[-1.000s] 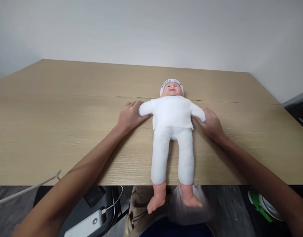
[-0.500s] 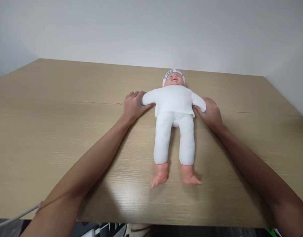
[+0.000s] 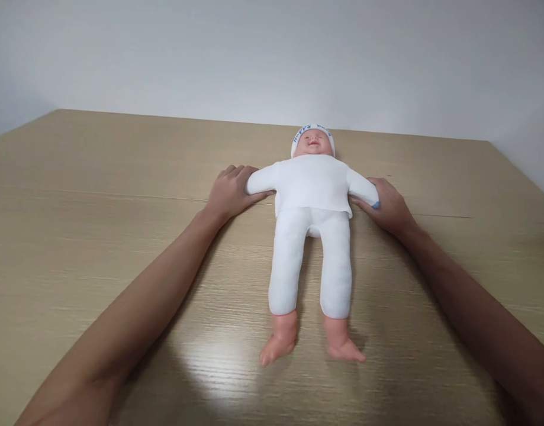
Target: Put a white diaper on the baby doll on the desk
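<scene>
You are having the doll lying face-up, probably light and soft, its torso likely offering the surest hold. Beside the doll, your left hand and right hand are each holding a sleeve in a narrow grip; beneath it the desk is spreading.

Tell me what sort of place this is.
Probably a plain indoor room, its exact use unclear: a wood-grain tabletop stands in front of a pale wall, and a baby doll dressed in white lies on it.
</scene>
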A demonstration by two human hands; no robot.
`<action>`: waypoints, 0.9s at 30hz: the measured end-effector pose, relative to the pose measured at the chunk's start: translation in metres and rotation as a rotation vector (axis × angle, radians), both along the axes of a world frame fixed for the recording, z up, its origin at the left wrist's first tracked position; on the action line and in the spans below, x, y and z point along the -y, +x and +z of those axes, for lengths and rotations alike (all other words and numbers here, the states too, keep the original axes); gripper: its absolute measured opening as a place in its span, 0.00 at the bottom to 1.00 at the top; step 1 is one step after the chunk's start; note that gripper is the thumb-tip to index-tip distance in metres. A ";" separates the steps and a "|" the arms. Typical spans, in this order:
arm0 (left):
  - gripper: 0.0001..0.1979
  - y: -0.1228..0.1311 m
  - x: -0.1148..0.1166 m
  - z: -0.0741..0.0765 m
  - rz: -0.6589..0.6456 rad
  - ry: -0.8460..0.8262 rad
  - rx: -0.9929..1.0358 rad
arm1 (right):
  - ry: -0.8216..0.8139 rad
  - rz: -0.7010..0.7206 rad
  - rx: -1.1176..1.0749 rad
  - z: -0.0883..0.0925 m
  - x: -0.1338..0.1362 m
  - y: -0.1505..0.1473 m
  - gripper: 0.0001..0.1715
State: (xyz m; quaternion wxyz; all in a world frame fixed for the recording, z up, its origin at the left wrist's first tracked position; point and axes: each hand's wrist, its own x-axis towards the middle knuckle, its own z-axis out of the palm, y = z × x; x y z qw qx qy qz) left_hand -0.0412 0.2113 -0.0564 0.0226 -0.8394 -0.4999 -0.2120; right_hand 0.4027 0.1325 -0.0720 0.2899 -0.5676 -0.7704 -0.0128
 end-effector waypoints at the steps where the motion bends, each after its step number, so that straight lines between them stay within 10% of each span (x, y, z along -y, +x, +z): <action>1: 0.46 -0.002 -0.001 0.000 -0.015 -0.004 0.007 | -0.001 0.016 0.004 0.000 -0.001 0.002 0.44; 19: 0.41 -0.047 0.019 -0.001 -0.043 -0.134 0.302 | -0.041 0.136 0.014 -0.005 0.001 0.049 0.46; 27: 0.31 -0.042 0.028 -0.001 0.012 -0.113 0.241 | 0.002 -0.105 0.024 -0.018 0.018 0.032 0.38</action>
